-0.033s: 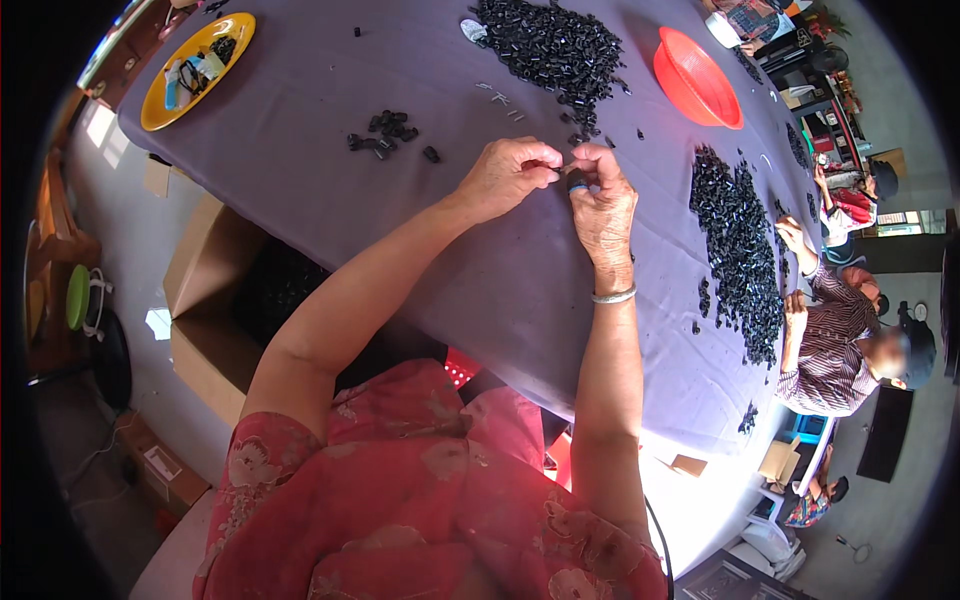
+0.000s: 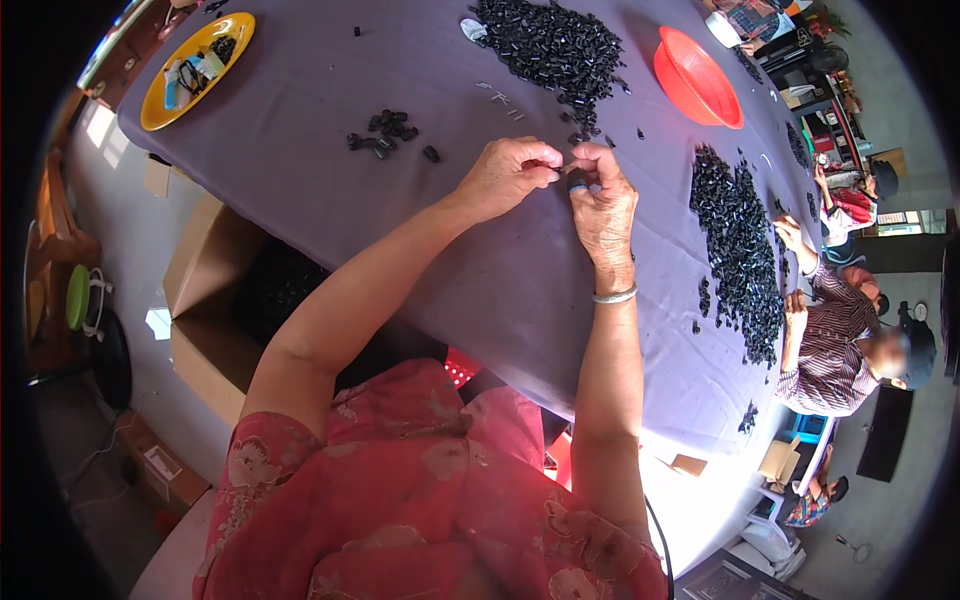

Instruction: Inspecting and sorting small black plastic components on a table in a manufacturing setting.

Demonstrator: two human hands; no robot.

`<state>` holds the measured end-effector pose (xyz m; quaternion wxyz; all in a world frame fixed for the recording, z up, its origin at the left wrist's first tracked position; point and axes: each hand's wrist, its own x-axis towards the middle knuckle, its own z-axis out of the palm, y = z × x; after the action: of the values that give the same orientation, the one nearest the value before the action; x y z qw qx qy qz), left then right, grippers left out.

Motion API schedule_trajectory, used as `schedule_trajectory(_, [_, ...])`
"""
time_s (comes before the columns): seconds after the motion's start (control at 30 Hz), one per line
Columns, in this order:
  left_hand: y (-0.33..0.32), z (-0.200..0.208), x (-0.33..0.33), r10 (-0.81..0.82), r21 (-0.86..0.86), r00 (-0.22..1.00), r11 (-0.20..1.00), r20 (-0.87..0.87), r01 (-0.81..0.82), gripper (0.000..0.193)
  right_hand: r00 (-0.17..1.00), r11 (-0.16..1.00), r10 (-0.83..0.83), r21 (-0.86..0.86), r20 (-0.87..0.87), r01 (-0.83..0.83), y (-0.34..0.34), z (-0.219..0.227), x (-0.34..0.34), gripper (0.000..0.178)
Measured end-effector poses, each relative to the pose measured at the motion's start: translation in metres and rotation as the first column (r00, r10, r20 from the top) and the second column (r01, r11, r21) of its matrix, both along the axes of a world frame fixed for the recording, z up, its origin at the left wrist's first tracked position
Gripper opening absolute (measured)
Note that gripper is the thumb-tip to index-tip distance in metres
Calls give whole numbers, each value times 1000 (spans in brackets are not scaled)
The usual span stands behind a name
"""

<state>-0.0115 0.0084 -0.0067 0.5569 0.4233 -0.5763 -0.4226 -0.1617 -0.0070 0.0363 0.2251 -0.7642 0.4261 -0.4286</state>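
Observation:
Above the grey-purple tablecloth (image 2: 480, 270), my two hands meet fingertip to fingertip. My left hand (image 2: 505, 178) is closed in a pinch, with a tiny dark bit at its fingertips that is too small to name. Closed around a small black piece with a blue band (image 2: 577, 181) is my right hand (image 2: 603, 200); a bracelet circles that wrist. A small group of black cylindrical parts (image 2: 388, 130) lies beyond my left hand. Farther off, a large heap of the same black parts (image 2: 550, 50) trails toward my fingers. A few thin pale pins (image 2: 500, 98) lie beside that heap.
A yellow oval tray (image 2: 155, 115) with small items stands far left, a red plastic basin (image 2: 697, 78) far right. Another black heap (image 2: 735, 255) lies before a co-worker in a striped shirt (image 2: 835, 330). An open cardboard box (image 2: 200, 260) with dark contents sits below the table's left edge.

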Motion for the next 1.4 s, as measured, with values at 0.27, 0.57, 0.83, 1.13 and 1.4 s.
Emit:
schedule_trajectory(0.27, [-1, 1, 2, -51, 31, 999, 998, -4, 51, 15, 998, 996, 30, -87, -55, -35, 1, 4, -1, 24])
schedule_trajectory(0.57, [1, 2, 0, -35, 56, 999, 998, -13, 36, 14, 991, 994, 108, -5, -86, -108, 0, 7, -6, 37])
schedule_trajectory(0.83, [1, 2, 0, -22, 45, 998, 999, 67, 19, 15, 982, 977, 163, 153, -96, -147, -4, 10, -8, 42])
schedule_trajectory(1.13, [-6, -4, 0, -9, 21, 1000, 1000, 6, 9, 13, 887, 980, -110, 195, 449, 23, -13, 6, -31, 13])
schedule_trajectory(1.4, [-5, 2, 5, -48, 80, 998, 996, -33, 50, 15, 931, 941, -158, 335, 329, 42, -20, 10, -96, 11])
